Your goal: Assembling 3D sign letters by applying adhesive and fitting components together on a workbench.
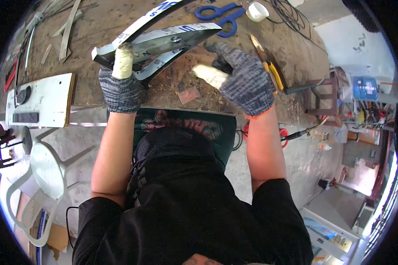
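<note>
Head view looks straight down on a person in a black shirt standing at a rough brown worktop [101,26], both hands in grey knitted gloves with pale fingertips. Their left hand [120,86] is closed around the near end of a bent metal strip [163,42], thumb pressed up along its face, so that the strip runs away from the hand up and to the right, its shiny inner side showing and a white-and-blue film on its outer faces. Their right hand [239,77] is apart from the strip, just to the right of it and a little nearer the person, fingers loosely curled with the pale thumb pointing back toward the strip; something dark lies under its palm, but I cannot tell whether it grips anything. Beyond the strip's far end lie blue-handled shears [221,15] and, just beside them, a roll of white tape [257,11]. A yellow-handled tool [269,66] rests on the worktop right of the right hand, close to its knuckles. A small reddish scrap [189,94] lies on the worktop between the two hands, near the edge. A white board [42,99] sits at the left end of the worktop, well apart from the left hand, and a white plastic chair [42,176] stands on the floor below it.
</note>
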Motion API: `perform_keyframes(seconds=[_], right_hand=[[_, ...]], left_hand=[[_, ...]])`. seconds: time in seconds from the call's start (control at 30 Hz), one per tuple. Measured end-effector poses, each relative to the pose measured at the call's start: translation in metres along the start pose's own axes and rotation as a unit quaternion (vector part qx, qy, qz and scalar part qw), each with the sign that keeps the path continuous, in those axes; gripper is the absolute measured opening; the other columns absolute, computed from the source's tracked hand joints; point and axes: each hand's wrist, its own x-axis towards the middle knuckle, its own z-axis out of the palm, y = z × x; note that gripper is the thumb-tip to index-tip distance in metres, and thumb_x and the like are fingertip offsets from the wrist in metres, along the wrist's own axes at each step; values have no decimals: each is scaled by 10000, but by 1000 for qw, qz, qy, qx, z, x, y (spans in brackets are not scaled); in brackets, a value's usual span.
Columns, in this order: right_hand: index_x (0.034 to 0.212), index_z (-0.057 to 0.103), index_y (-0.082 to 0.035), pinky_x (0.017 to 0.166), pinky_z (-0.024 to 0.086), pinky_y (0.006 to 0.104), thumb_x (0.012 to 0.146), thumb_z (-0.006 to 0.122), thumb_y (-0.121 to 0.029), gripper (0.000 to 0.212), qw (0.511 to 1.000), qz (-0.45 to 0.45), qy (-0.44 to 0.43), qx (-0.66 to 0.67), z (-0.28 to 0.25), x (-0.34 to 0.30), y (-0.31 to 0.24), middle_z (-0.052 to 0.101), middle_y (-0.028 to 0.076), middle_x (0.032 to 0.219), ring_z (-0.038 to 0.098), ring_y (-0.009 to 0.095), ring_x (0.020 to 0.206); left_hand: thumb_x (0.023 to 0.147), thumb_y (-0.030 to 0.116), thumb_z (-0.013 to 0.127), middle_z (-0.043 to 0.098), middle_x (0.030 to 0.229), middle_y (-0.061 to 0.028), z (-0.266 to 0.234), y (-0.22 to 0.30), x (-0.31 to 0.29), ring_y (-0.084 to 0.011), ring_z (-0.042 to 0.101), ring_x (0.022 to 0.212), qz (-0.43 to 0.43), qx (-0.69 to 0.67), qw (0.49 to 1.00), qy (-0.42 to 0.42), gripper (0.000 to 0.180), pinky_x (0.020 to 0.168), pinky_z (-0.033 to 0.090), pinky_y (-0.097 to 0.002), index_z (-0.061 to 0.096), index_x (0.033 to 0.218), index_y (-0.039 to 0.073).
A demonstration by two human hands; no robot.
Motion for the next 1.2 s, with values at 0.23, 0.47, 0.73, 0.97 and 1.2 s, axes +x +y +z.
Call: perform_keyframes(seconds=[0.23, 0.47, 0.73, 0.97, 1.2], right_hand=[[1107, 682, -78, 769, 535, 404, 805, 738, -388, 436, 999, -25, -23, 15, 15, 7, 14, 690, 173, 952, 668, 333, 859], [1103, 691, -99, 844, 516, 406, 889, 638, -344, 330, 999, -41, -31, 9, 27, 0, 31, 683, 163, 1054, 655, 330, 960], [1126, 690, -189, 843, 509, 460, 897, 560, -418, 349, 997, -68, -27, -8, 38, 1, 43, 687, 137, 1047, 651, 337, 932], [1082, 700, -164, 660, 526, 458, 896, 567, -371, 308, 978, -164, -16, -128, 32, 0, 45, 702, 127, 917, 664, 322, 772], [1052, 707, -135, 545, 491, 439, 886, 566, -268, 255, 949, -253, -6, -187, 34, -3, 58, 655, 126, 729, 618, 310, 621]], left_hand=[[899, 357, 680, 594, 1127, -130, -9, -7, 2, -239, 623, 971, -2, 37, 998, -56, 504, 818, 582, -424, 514, 1227, 12], [877, 261, 715, 628, 1032, -80, -3, -8, 1, -193, 625, 899, 39, 147, 988, -6, 410, 785, 568, -376, 571, 1178, 23], [877, 242, 713, 639, 1027, -74, 3, -11, 0, -173, 624, 888, 25, 134, 990, -16, 376, 778, 551, -337, 589, 1149, 15], [896, 241, 699, 650, 1031, -56, 2, -10, -1, -144, 615, 893, 48, 199, 978, -44, 373, 788, 528, -309, 607, 1178, 16], [905, 239, 693, 659, 1002, -37, 6, -9, -3, -119, 598, 856, 28, 220, 975, -32, 350, 768, 498, -287, 628, 1165, 14]])
